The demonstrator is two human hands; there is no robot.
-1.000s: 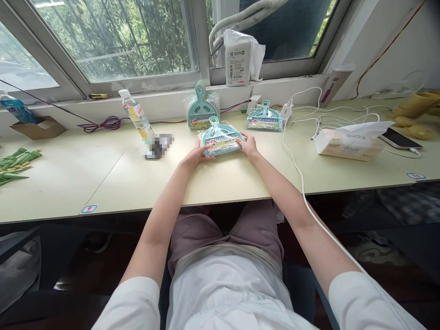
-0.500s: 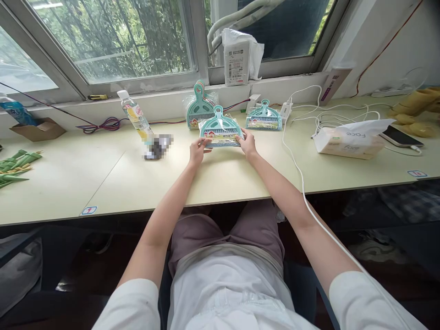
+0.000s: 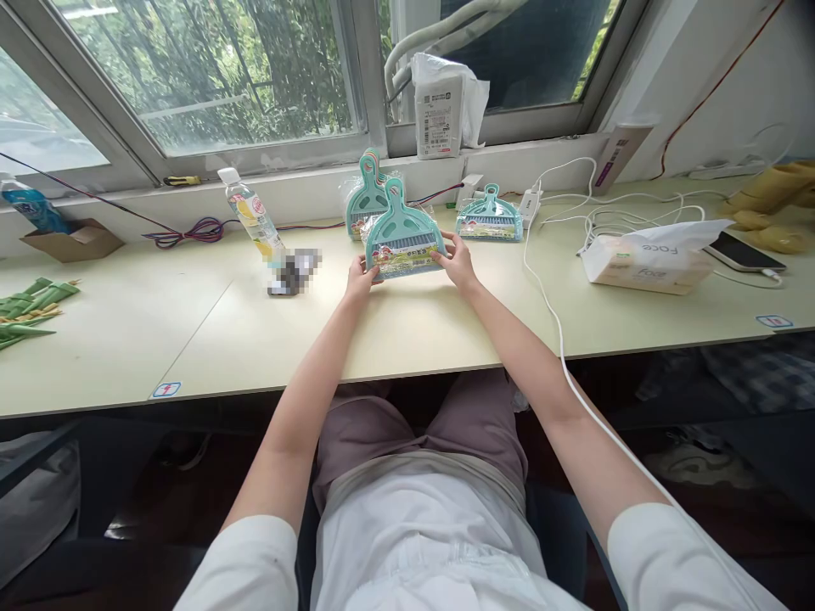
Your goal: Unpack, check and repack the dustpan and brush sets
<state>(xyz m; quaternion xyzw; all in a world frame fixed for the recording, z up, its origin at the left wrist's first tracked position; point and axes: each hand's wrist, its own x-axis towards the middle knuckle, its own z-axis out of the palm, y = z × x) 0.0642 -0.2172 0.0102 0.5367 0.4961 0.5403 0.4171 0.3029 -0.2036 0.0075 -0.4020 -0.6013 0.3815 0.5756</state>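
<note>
Between my two hands is a teal dustpan and brush set (image 3: 406, 242) in a clear wrapper, its handle pointing up and away from me. My left hand (image 3: 360, 278) grips the lower left corner, and my right hand (image 3: 458, 262) grips the right side with the thumb on the front. Right behind it stand several similar dustpan sets (image 3: 368, 197), partly hidden by the held one. Another wrapped dustpan set (image 3: 489, 217) rests to the right, apart from my hands.
On the left are a drink bottle (image 3: 251, 216), a blurred-out item (image 3: 293, 273) and woven green leaves (image 3: 31, 310). A tissue pack (image 3: 649, 261), a phone (image 3: 742, 253) and white cables (image 3: 553, 310) are on the right; one cable crosses my right arm. The window ledge holds a white package (image 3: 439, 117).
The held dustpan set has tilted more upright, showing more of its face, and shifted slightly left and toward me. Both hands have kept their grip.
</note>
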